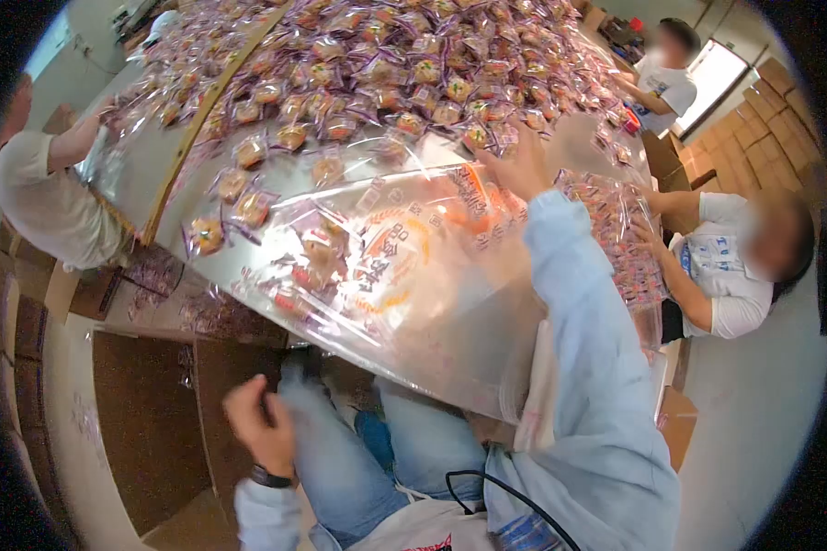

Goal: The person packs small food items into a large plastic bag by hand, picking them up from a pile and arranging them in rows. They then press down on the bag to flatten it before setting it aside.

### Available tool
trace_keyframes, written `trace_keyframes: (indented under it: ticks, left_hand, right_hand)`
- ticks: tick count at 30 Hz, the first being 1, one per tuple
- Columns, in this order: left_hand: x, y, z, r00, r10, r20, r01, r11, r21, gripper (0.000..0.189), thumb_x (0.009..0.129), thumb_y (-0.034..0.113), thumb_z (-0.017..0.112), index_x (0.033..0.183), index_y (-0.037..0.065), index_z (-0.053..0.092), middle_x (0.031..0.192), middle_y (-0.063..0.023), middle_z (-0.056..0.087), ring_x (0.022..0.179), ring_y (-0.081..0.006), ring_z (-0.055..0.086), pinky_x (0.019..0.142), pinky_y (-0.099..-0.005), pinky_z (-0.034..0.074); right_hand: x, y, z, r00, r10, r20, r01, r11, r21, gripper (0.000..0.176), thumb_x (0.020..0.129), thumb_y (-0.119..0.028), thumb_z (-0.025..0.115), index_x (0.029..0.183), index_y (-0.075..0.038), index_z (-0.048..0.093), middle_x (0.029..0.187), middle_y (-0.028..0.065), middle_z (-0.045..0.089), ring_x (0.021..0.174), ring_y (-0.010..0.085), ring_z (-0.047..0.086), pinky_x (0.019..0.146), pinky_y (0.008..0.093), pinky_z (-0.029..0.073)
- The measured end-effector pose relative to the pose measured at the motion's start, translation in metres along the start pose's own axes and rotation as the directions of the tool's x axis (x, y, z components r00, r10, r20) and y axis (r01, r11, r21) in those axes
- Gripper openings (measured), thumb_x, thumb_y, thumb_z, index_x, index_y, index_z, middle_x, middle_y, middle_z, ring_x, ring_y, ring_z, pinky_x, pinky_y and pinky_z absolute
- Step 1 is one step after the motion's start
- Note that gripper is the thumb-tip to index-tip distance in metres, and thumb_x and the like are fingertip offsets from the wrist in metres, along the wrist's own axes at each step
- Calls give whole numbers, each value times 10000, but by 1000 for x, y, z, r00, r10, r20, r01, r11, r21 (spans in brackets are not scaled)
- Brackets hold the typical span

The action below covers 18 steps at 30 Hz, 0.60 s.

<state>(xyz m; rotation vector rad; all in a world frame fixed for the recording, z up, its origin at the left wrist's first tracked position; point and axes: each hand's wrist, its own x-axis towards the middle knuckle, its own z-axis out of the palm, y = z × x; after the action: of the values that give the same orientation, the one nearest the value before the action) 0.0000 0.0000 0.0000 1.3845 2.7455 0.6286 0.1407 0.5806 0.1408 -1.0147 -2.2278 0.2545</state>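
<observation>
A large clear plastic bag (404, 266) with orange and dark printing lies spread across the near corner of the table. My right hand (524, 165) is at the bag's far right part, beside the heap of wrapped snacks (413, 64); its fingers point away from me and the thumb stands apart over the orange print. The fingertips are blurred against the packets. My left hand (259, 424) hangs over my lap, off the table edge, its fingers loosely bent and apart with nothing between them. Several single packets (248, 207) lie left of the bag.
A wooden strip (198, 133) runs along the table's left side. An open cardboard box (152, 422) stands below on the left. Co-workers (717, 257) are at the right and left edges; one handles a packed bag (606, 230). Stacked cartons (753, 119) stand behind.
</observation>
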Motion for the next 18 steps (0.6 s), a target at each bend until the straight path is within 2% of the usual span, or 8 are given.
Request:
trace_keyframes:
  ticks: [1, 2, 3, 5, 9, 10, 15, 18]
  left_hand:
    - [1, -5, -2, 1000, 13, 10, -13, 1000, 4, 771, 874, 291, 701, 1533, 39, 391, 1571, -265, 371, 1369, -453, 422, 1099, -580, 381]
    - [-38, 16, 10, 923, -267, 275, 219, 956, 193, 884, 849, 363, 716, 1587, 82, 319, 1595, -297, 311, 1361, -511, 411, 1132, -580, 349]
    - [-16, 32, 45, 896, -319, 309, 385, 905, -183, 992, 810, 410, 751, 1621, 122, 256, 1608, -330, 254, 1366, -537, 389, 1128, -588, 361]
    - [7, 33, 29, 849, -381, 367, 453, 882, -132, 1012, 797, 417, 758, 1620, 122, 250, 1588, -355, 257, 1351, -553, 388, 1105, -588, 392]
    - [45, 39, 33, 796, -418, 437, 457, 889, 19, 1029, 760, 445, 774, 1602, 120, 280, 1552, -349, 301, 1341, -549, 401, 1067, -581, 436]
    - [52, 38, 37, 785, -434, 443, 460, 887, 54, 1033, 751, 452, 778, 1597, 117, 288, 1543, -345, 313, 1339, -546, 404, 1061, -581, 442]
    - [57, 37, 41, 788, -410, 460, 448, 894, 28, 991, 796, 562, 754, 1563, 90, 340, 1476, -373, 376, 1286, -571, 444, 1019, -619, 457]
    - [62, 41, 41, 759, -433, 486, 463, 884, 65, 982, 788, 542, 762, 1555, 87, 351, 1471, -374, 381, 1290, -568, 442, 1023, -615, 454]
  right_hand:
    - [3, -2, 6, 995, 93, 19, -92, 993, -73, 1034, 738, -599, 831, 1565, -181, 374, 1493, 161, 469, 1389, 371, 456, 1104, 516, 430]
    - [5, -1, 10, 982, 186, 37, -179, 973, -147, 1049, 724, -623, 831, 1559, -176, 380, 1489, 171, 469, 1386, 373, 458, 1089, 512, 445]
    - [47, 29, 17, 978, 185, 96, -158, 958, -239, 1061, 714, -630, 833, 1558, -172, 382, 1498, 186, 458, 1394, 373, 450, 1098, 522, 434]
    - [63, 40, 52, 954, 238, 184, -177, 939, -296, 1084, 693, -642, 837, 1555, -164, 386, 1516, 216, 434, 1409, 373, 433, 1116, 541, 412]
    - [91, 52, 105, 892, 384, 237, -291, 891, -348, 1358, 611, -786, 807, 1655, -199, 167, 1649, 247, 218, 1518, 452, 240, 1178, 638, 292]
    - [101, 55, 119, 883, 411, 226, -302, 867, -397, 1436, 580, -852, 775, 1669, -245, 62, 1668, 255, 153, 1517, 525, 172, 1164, 684, 274]
    - [119, 40, 144, 844, 511, 163, -369, 774, -515, 1384, 596, -898, 718, 1667, -316, 62, 1632, 356, 180, 1480, 591, 190, 1156, 682, 261]
    - [120, 32, 147, 861, 495, 114, -357, 750, -557, 1083, 756, -783, 693, 1624, -323, 238, 1556, 281, 339, 1451, 498, 311, 1102, 743, 298]
